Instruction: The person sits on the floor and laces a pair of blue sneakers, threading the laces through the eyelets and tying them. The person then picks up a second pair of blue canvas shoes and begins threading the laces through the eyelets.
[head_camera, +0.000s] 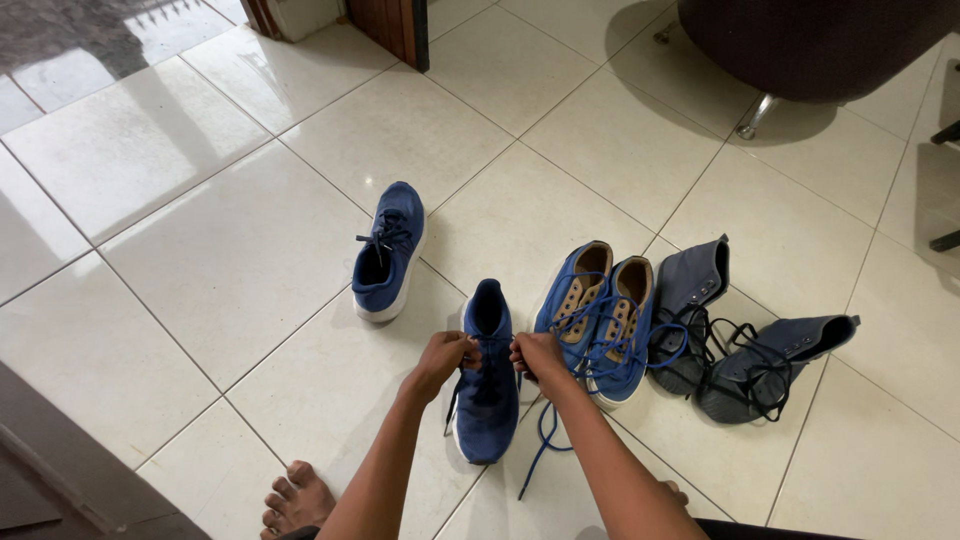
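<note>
Both my hands are down on the blue sneaker (487, 385) right in front of me on the tiled floor (200, 200). My left hand (445, 352) is pinched shut on its dark lace (453, 398) at the left side of the throat, and my right hand (538, 352) is closed on the same lace at the right side, I think, though the fingers hide the exact hold. No bow shows on this shoe, and loose ends hang down either side, so the tying looks barely begun. Its partner, the second blue sneaker (388, 252), sits well apart up and to the left, laces bunched at the top. Just right of my right hand is a pair of blue canvas shoes (600, 320) with a long blue lace (540, 450) trailing loose, then two grey ankle boots (735, 345) with slack black laces. My bare foot (297, 497) rests at the bottom edge.
</note>
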